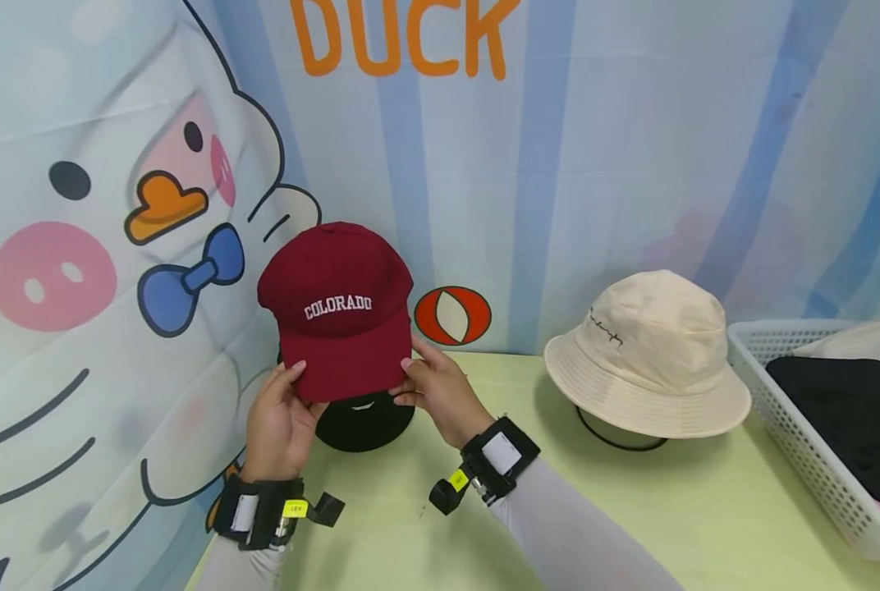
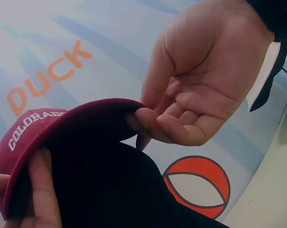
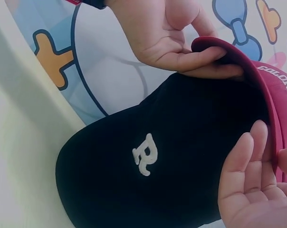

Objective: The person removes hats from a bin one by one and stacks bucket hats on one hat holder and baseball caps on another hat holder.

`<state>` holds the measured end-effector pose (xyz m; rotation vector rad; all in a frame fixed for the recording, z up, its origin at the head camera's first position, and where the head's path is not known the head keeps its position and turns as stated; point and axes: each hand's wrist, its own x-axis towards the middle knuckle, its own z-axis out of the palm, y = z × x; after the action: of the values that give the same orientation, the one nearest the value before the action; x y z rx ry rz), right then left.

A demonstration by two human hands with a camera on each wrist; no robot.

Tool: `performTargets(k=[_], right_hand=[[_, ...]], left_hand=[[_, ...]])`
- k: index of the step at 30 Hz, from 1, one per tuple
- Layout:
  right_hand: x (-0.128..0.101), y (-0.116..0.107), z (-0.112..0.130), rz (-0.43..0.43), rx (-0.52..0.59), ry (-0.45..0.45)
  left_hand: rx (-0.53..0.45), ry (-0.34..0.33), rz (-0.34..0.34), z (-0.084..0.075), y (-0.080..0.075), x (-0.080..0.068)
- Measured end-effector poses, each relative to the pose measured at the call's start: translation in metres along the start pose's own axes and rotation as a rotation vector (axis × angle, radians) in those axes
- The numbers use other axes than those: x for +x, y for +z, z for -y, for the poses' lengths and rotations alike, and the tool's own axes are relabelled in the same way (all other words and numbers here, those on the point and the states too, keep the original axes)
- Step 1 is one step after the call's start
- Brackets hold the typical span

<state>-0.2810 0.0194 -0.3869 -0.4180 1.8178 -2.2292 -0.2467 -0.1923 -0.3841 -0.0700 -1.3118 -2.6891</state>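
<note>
1. Grey sleeves (image 1: 588,533) and black wristbands (image 1: 258,513) fill the foreground, leading to a person's left hand (image 1: 281,419) and right hand (image 1: 446,396).
2. Fingers (image 3: 236,175) of both hands pinch the brim of a red cap (image 1: 347,353) at opposite side edges, thumbs on top.
3. Held between the two hands, neither clearly nearer, the red cap lies with its long axis running from brim, toward the person, to crown, up and away; it sits over a black cap (image 1: 366,431), though whether the crowns touch cannot be told.
4. Seen from the right wrist, a white R (image 3: 146,156) marks the black cap, mostly hidden from the head camera; the left wrist view shows a gap beneath the red brim beside the right hand.
5. Farther right on the pale worktop (image 1: 514,525), a cream bucket hat (image 1: 647,353) stands near a white basket (image 1: 787,427) holding black fabric (image 1: 846,410).
6. Behind hangs a cartoon backdrop (image 1: 602,205).
</note>
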Motion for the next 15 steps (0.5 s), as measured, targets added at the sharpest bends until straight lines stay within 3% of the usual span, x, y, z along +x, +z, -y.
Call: performTargets(k=[15], right_hand=[[-0.0065, -0.0020, -0.0099, 0.035, -0.035, 0.011]], left_hand=[[0.175, -0.099, -0.072, 0.0021, -0.0082, -0.0099]])
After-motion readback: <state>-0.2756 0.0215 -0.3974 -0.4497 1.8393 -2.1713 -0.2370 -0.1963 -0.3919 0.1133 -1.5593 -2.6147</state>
